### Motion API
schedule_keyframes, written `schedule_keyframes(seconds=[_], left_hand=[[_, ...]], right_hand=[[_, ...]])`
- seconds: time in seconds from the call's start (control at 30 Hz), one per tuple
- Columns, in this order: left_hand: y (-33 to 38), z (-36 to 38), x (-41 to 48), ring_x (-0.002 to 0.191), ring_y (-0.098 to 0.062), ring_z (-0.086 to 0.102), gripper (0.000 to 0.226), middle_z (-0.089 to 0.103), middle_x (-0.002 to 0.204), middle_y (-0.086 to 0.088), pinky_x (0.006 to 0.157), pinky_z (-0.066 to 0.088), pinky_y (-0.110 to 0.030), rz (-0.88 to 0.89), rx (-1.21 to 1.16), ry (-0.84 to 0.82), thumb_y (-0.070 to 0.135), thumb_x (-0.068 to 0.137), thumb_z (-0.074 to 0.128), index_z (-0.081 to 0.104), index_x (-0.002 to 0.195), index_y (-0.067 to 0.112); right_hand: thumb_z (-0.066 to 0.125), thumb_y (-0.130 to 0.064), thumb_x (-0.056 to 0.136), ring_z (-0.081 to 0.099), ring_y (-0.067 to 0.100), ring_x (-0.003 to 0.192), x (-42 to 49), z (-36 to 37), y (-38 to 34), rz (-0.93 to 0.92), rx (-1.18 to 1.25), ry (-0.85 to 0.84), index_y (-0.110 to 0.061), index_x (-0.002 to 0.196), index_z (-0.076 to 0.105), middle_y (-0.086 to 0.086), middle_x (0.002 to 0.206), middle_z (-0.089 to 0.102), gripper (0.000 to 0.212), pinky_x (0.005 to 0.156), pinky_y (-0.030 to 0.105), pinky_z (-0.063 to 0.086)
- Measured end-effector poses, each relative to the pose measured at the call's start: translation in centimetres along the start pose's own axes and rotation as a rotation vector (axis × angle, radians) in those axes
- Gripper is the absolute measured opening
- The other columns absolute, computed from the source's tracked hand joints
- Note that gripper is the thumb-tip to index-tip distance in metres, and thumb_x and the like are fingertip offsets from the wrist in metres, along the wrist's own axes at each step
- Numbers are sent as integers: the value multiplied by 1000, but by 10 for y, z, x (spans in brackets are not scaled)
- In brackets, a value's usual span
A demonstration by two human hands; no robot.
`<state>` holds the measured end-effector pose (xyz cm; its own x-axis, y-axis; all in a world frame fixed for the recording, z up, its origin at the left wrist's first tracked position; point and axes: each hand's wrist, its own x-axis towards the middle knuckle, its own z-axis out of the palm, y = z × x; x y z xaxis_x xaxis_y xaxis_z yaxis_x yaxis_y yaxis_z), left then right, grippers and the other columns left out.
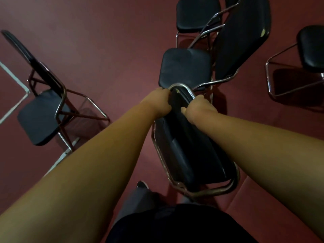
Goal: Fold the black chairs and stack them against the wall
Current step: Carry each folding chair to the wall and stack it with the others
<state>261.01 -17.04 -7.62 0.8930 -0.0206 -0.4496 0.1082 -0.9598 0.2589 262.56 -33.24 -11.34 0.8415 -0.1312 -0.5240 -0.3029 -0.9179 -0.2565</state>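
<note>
Gripping the folded chair (190, 155), left hand (158, 100) and right hand (199, 109) curl fingers over it.

Both hands are on the folded chair (189, 151). The left hand (158, 100) is curled round its chrome top rail and the right hand (198, 109) grips the black pad just beside it. Right ahead stands an open chair (185, 67), with more behind it. Another black chair (43, 116) stands unfolded, well apart to the left on the red floor (122, 41).
</note>
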Motion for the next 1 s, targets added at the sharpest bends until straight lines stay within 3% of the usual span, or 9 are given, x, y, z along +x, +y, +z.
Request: schedule_keyframes(seconds=[0.07,0.17,0.37,0.47,0.57,0.63,0.77,0.87,1.0], left_hand=[[1,-4,5,124,-38,52,57,54,135,-12,102,47,-46,75,36,14,30,79,64,56,135,16],[0,-13,21,148,-36,31,89,28,169,-3,121,34,-50,194,133,-20,27,85,69,28,164,25],[9,-17,74,161,-31,8,99,1,176,7,129,17,-45,456,413,-82,33,94,67,2,169,30],[24,-15,98,161,-30,10,98,8,176,6,130,15,-45,561,454,-159,39,93,70,8,168,31],[39,-19,117,145,-29,39,82,42,158,-2,120,33,-42,646,462,-131,46,85,76,40,156,27],[52,-23,123,133,-28,49,73,52,143,-5,111,41,-41,680,523,-136,46,80,80,50,142,21],[69,-29,130,135,-30,48,86,50,144,-7,105,45,-42,704,624,-222,43,73,87,44,145,21],[79,-32,134,133,-31,53,95,51,146,-5,99,52,-45,672,641,-345,42,69,90,42,148,24],[102,-29,123,137,-34,52,125,53,150,-2,107,49,-54,660,885,-508,77,47,88,41,153,31]], right_hand=[[75,-60,85,64,35,98,6,-1,-2,-2,-29,-6,-14,129,48,10,122,63,70,72,40,44],[75,-63,84,62,32,87,18,-3,-5,15,-73,-21,-14,126,48,9,113,63,70,68,40,49],[72,-65,86,64,34,115,40,-14,-11,-21,-135,-90,-13,144,42,11,133,60,83,88,43,54],[74,-64,84,64,33,116,48,-20,-7,-42,-103,-116,-12,144,41,10,134,60,86,88,40,52],[82,-63,76,65,30,107,53,-28,3,-13,-13,-139,-10,137,42,9,126,63,90,80,37,48],[88,-65,66,64,27,102,51,-36,12,29,61,-154,-12,133,40,7,121,62,98,80,37,50],[88,-79,50,57,30,120,37,-49,39,155,-1,-216,-13,142,38,8,138,53,124,94,39,50],[91,-71,57,56,27,116,18,-55,65,250,2,-366,-10,149,44,7,138,56,120,93,34,47],[88,-81,47,60,25,112,-4,-43,94,339,94,-431,-16,142,56,3,134,61,120,99,36,52]])
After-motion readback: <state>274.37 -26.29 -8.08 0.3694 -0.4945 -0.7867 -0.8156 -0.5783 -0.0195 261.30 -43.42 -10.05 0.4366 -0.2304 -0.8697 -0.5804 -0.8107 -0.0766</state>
